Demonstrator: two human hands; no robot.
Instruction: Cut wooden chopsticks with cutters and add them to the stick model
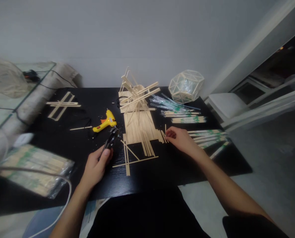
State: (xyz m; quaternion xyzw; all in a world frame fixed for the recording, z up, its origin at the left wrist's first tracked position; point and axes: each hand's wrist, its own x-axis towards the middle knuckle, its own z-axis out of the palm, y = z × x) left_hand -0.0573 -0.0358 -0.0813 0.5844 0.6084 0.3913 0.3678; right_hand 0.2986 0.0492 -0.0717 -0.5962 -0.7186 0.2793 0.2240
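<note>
My left hand (97, 163) is wrapped round a dark cutting tool (111, 140), whose head points up and away from me. Pinched in my right hand (175, 135) is a short wooden stick (165, 128), beside a row of short sticks (161, 136). Between my hands lies a flat panel of sticks (138, 127), with a windmill-like stick structure (137, 96) at its far end. Several loose sticks (127, 158) cross one another near the table's front. A yellow glue gun (105, 122) rests just beyond the cutting tool.
Wrapped stick bundles lie at left (35, 168) and right (209, 137). Plastic sleeves (169, 104) and a many-sided stick frame (186, 86) occupy the back right. A crossed-stick piece (63, 105) sits back left. A white cable (69, 188) loops across the lower left.
</note>
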